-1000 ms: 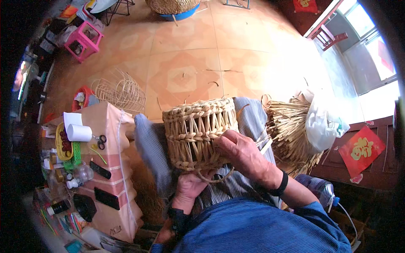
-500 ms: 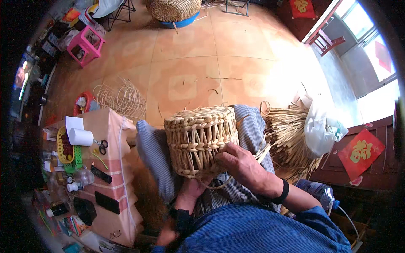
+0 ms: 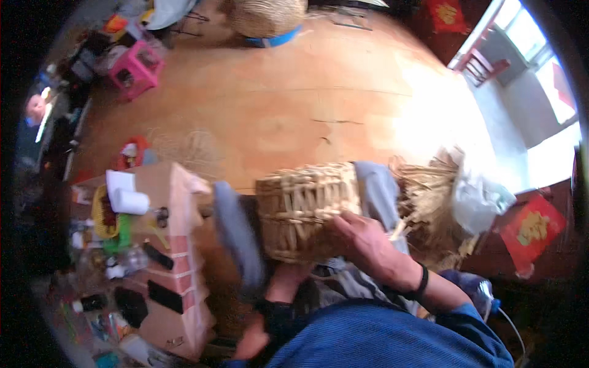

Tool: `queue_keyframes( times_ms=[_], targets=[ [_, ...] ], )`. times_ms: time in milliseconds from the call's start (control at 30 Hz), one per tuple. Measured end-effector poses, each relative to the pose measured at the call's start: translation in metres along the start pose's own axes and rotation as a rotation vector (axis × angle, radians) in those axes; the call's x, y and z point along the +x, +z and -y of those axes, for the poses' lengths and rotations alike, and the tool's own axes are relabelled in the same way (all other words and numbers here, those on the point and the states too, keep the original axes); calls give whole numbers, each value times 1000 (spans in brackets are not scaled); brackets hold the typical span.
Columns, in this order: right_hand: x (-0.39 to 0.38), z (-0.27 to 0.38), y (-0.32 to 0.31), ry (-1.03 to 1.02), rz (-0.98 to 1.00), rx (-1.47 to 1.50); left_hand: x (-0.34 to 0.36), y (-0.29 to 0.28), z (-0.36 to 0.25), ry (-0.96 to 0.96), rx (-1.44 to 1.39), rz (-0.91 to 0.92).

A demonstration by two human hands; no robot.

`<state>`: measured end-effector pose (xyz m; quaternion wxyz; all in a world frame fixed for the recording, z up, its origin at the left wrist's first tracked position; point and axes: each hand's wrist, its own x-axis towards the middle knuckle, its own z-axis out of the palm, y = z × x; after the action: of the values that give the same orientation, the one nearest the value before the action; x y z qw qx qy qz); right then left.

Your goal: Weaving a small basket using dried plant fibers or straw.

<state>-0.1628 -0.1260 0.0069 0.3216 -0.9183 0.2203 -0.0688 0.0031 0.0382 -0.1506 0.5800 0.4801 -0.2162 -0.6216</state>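
A cylindrical woven straw basket point(image 3: 307, 199), with open slatted bands between twisted rows, rests in my lap on grey cloth point(image 3: 239, 233). My right hand point(image 3: 371, 251) grips the lower right side of the basket with bent fingers, pale strands showing just right of it. My left hand point(image 3: 288, 276) reaches under the basket's bottom; its fingers are hidden there. The picture is blurred, so fine strands cannot be made out.
A cloth-covered table point(image 3: 178, 264) with paper, trays, bottles and phones is at left, near a pink stool point(image 3: 136, 69). Straw bundles point(image 3: 429, 196) and a plastic bag point(image 3: 478, 205) lie at right, with a water jug point(image 3: 472, 288). A large basket point(image 3: 267, 15) stands ahead.
The view has shifted and blurred, so the room and basket sit lower and further right in the picture. My hands stay at the basket, the right at its side, the left beneath.
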Motion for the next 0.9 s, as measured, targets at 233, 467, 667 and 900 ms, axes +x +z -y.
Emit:
queue_keyframes(
  times_ms=[233,467,667,900],
  targets=[
    [-32,-12,0,17,-93,44,-8,10,19,-71,137,51],
    [-8,28,-15,-45,-90,111,-19,-4,26,-89,139,4],
    [-18,-11,8,155,-156,181,-12,6,26,-87,154,20],
    [-17,-3,-5,33,-177,-19,-7,12,21,-88,183,19]
  ],
)
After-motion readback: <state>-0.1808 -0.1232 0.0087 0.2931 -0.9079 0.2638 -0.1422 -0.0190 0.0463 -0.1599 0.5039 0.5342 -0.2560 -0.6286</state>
